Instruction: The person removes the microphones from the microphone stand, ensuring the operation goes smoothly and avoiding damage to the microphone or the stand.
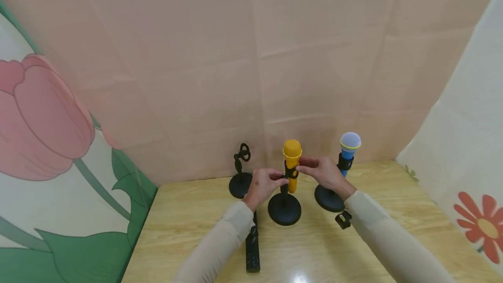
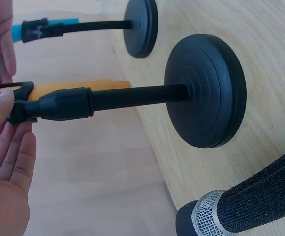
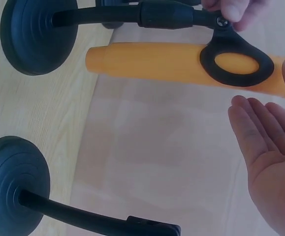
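Nearest on the wooden table (image 1: 188, 239) lies a black microphone (image 1: 253, 248), lengthwise beside the left sleeve, not set in any stand; its mesh head shows at the lower edge of the left wrist view. A small black clip piece (image 1: 343, 219) lies loose near the right forearm. Past these stands the middle stand (image 1: 284, 208), and the yellow microphone (image 1: 292, 165) already sits upright in its ring clip, so by the look of it the seating is done and only the fine adjustment of the clip is in hand. The left hand (image 1: 262, 185) touches the clip joint from the left, its thumb pressed on the clip while the other fingers lie nearly straight. The right hand (image 1: 323, 171) meets the yellow microphone from the right; in the right wrist view its fingers are straight and released, and whether the thumb rests on the microphone body I cannot tell. Just behind the right hand, to the right, the blue microphone (image 1: 348, 148) stands seated in its own stand (image 1: 329, 198). To the far left an empty stand (image 1: 240, 179) waits with its clip bare, which suggests the black microphone is what is left. The stands sit close together, so the blue microphone crowds the right hand's room.
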`<state>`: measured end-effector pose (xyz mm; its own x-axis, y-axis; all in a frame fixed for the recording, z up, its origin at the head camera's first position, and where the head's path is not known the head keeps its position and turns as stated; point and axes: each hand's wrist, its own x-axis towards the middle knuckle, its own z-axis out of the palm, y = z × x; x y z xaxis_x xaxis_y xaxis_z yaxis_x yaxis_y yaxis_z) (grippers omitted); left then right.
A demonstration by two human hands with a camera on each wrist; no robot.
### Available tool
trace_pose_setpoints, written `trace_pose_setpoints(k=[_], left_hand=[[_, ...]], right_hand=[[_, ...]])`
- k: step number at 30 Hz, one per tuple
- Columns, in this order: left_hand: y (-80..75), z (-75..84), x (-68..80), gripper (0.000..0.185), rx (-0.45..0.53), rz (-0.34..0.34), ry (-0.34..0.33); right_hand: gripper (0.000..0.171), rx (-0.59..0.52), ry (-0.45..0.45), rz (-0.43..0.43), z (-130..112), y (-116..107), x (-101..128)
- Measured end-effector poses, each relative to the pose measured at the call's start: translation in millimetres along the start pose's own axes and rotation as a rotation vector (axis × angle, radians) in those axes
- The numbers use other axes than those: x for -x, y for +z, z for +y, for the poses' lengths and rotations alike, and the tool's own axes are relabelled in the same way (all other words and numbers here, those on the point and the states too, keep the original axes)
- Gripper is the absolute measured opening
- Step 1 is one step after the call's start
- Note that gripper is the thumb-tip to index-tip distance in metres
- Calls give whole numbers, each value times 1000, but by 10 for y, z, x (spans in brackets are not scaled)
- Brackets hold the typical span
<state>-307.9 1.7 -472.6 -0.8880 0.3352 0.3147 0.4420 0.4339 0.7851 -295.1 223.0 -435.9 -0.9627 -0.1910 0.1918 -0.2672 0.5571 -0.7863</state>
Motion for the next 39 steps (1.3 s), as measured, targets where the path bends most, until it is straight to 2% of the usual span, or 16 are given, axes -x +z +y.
trace_pose_setpoints(k=[4, 17, 22, 31, 39], left_hand=[[9, -14, 0, 20, -4, 0, -4], [-26, 30, -42, 17, -15, -30, -13], [-73, 13, -57, 13, -27, -65, -16], [-175, -91, -95, 14, -31, -152, -16], [-226, -93, -155, 13, -46, -185, -33]], right_hand=[[47, -7, -22, 14, 11, 25, -25], [46, -87, -5, 25, 28, 44, -54], [46, -97, -4, 31, 22, 61, -48], [41, -136, -59, 5, -33, 120, -32], [42, -159, -81, 28, -82, 148, -11]])
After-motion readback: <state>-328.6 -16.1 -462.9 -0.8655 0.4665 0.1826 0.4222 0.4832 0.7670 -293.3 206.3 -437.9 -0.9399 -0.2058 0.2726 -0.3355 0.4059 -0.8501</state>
